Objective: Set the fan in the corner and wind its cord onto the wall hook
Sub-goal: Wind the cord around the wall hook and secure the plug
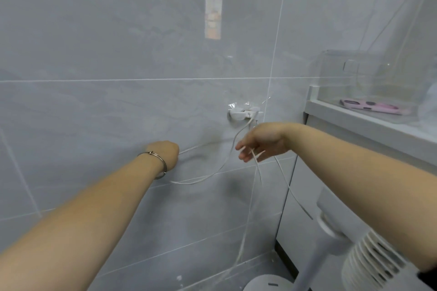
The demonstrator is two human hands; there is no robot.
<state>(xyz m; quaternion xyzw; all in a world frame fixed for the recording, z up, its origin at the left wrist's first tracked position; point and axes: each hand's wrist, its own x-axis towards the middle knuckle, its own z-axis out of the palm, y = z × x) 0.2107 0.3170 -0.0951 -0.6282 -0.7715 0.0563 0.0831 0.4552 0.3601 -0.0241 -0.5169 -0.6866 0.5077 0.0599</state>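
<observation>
A white hook [241, 114] is stuck on the grey tiled wall, with the thin white cord [212, 173] draped over it and sagging in a loop below. My left hand [165, 153], a bangle at its wrist, is closed on the cord left of the hook. Just under the hook, my right hand [262, 140] pinches another stretch of the cord between its fingers; strands hang down from it. The white fan [371, 264] stands at the bottom right, its grille and round base partly cut off by the frame edge.
A white cabinet [354, 125] stands in the corner to the right, with a clear box on top and a pink object [373, 107] inside it. A narrow window reflection shows on the upper wall.
</observation>
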